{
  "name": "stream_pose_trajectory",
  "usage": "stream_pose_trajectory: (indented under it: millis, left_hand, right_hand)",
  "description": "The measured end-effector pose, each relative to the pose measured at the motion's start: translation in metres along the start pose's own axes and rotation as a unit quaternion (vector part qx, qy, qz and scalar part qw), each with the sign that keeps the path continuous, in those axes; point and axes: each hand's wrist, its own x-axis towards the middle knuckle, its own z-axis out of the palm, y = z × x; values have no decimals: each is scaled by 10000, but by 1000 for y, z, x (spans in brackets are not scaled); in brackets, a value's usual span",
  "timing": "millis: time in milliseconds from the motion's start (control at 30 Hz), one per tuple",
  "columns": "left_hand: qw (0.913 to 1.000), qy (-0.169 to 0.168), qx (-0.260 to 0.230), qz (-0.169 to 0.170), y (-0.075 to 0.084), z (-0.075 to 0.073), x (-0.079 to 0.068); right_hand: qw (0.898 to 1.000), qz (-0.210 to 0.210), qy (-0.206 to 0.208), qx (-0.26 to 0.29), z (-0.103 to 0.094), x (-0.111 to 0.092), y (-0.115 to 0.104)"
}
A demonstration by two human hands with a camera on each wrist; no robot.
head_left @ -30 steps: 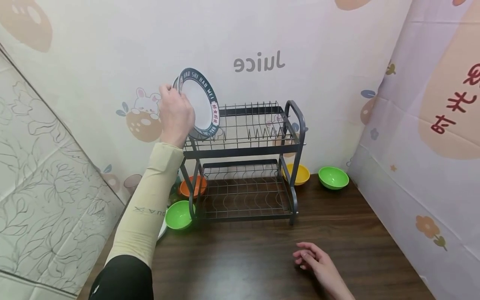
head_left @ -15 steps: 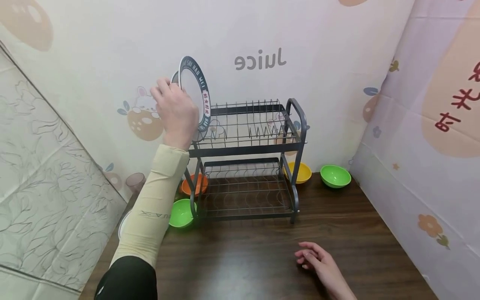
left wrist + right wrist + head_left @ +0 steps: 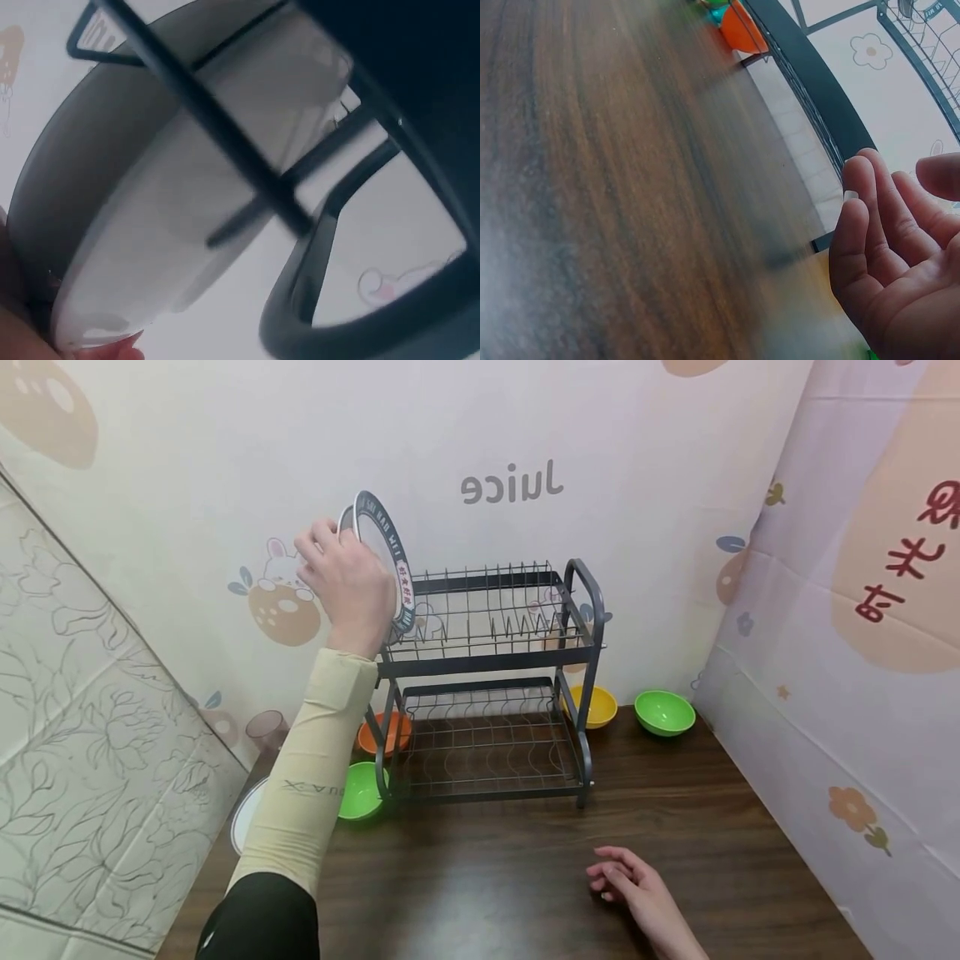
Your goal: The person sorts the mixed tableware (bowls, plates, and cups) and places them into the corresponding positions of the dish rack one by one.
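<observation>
My left hand [image 3: 348,581] grips a white plate [image 3: 381,545] with a dark lettered rim, holding it steeply tilted over the left end of the upper rack tier. A second rim shows close behind it; whether the hand also holds that one, I cannot tell. In the left wrist view the plate's pale underside [image 3: 172,217] is close to dark rack bars [image 3: 217,135]. The black two-tier dish rack [image 3: 487,662] stands on the table. Near the front right, my right hand [image 3: 637,893] has loosely bent fingers and holds nothing.
Left of the rack are a green bowl [image 3: 362,793], an orange bowl [image 3: 390,732], a clear cup [image 3: 266,727] and another plate [image 3: 246,818], partly behind the left forearm. A yellow bowl [image 3: 600,707] and a green bowl [image 3: 665,713] stand to its right, by the wall.
The plate in my left hand has turned more edge-on and shifted left, rising and then lowering slightly. The plate on the table shows more from behind the forearm. My right hand stays put.
</observation>
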Motion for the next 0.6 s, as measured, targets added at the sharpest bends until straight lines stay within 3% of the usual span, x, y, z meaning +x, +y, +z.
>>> stream_pose_trajectory:
  millis: [333, 600]
  left_hand:
    - [9994, -239, 184, 155, -5, 8, -4]
    - [9984, -424, 217, 296, -9, 6, -4]
  right_hand:
    - [10000, -67, -28, -13, 1, 0, 3]
    - [10000, -40, 66, 6, 0, 3, 7]
